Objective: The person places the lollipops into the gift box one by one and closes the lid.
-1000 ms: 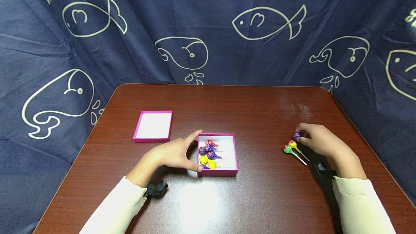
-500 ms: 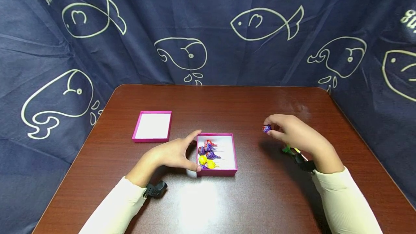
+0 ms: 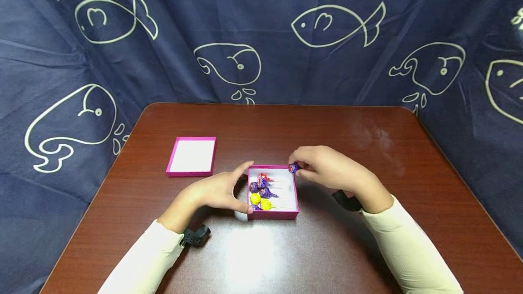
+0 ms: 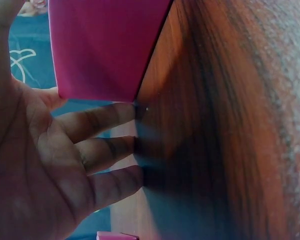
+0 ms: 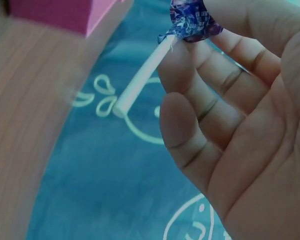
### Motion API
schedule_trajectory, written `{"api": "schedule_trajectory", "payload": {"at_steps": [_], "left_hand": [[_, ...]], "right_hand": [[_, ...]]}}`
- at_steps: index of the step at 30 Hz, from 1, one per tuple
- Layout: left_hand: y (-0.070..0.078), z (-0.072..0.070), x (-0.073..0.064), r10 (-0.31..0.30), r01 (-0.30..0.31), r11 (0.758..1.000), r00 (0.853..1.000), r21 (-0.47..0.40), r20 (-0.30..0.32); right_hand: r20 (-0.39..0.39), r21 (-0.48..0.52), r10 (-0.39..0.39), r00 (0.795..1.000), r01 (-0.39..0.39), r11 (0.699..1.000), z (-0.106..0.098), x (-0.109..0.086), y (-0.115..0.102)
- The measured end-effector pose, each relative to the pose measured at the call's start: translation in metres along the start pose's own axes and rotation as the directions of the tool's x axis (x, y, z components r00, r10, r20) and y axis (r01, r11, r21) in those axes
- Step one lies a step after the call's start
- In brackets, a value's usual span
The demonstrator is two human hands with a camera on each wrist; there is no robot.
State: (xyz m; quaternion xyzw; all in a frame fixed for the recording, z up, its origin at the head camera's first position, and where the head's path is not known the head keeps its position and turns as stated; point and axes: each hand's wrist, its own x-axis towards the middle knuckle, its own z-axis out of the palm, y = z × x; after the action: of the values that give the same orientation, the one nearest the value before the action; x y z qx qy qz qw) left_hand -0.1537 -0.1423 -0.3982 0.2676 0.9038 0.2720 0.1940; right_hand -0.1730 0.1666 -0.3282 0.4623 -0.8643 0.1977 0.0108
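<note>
In the head view, a pink box (image 3: 273, 215) with a white inside stands near the middle of the table. Several wrapped lollipops, red, purple and yellow (image 3: 265, 204), lie along its left side with sticks pointing right. My left hand (image 3: 218, 190) holds the box by its left corners, the thumb at the near one and the index finger at the far one. Its other fingers touch the table in the left wrist view. My right hand (image 3: 333, 170) pinches a purple lollipop (image 5: 190, 22) by its wrapped head at the box's far right corner; its white stick shows in the right wrist view.
A pink lid (image 3: 192, 155) with a white inside lies to the left of the box on the brown table (image 3: 318, 126). A dark blue curtain (image 3: 269, 22) with white fish and whale drawings hangs behind the table.
My right hand has picked up the purple lollipop at the right and carried it left to the box. The green and yellow lollipops there are now hidden by my right arm. My left hand stays put.
</note>
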Motion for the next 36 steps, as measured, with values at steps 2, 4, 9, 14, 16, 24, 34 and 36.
{"api": "schedule_trajectory", "payload": {"at_steps": [2,4,9,14,16,24,34,36], "left_hand": [[0.000,0.000,0.000,-0.001,0.001,1.000,1.000,-0.002,0.001],[-0.001,0.000,0.000,0.002,-0.002,1.000,1.000,0.004,0.000],[-0.002,0.000,0.000,0.018,-0.018,1.000,1.000,0.023,-0.015],[-0.003,-0.001,0.001,0.020,-0.019,1.000,1.000,0.019,-0.019],[-0.003,-0.001,0.001,0.020,-0.019,1.000,1.000,0.018,-0.015],[-0.005,-0.001,0.000,0.031,-0.031,1.000,1.000,0.002,-0.004],[-0.002,-0.001,-0.002,0.022,-0.022,1.000,1.000,-0.022,0.002],[-0.001,-0.001,-0.002,0.017,-0.017,0.999,1.000,-0.027,0.003]], "right_hand": [[0.013,0.006,-0.032,0.999,0.032,0.999,0.004,0.006,-0.004],[0.023,0.006,-0.060,0.998,0.060,0.998,0.008,0.012,-0.008],[0.063,0.003,-0.115,0.991,0.115,0.993,0.017,0.026,-0.019],[0.120,0.006,-0.154,0.981,0.154,0.988,0.027,0.037,-0.028],[0.141,0.007,-0.171,0.975,0.171,0.985,0.031,0.040,-0.031],[0.230,0.028,-0.173,0.958,0.171,0.985,0.047,0.045,-0.036],[0.245,0.041,-0.220,0.944,0.216,0.975,0.062,0.047,-0.037],[0.246,0.033,-0.221,0.944,0.219,0.975,0.064,0.047,-0.037]]}}
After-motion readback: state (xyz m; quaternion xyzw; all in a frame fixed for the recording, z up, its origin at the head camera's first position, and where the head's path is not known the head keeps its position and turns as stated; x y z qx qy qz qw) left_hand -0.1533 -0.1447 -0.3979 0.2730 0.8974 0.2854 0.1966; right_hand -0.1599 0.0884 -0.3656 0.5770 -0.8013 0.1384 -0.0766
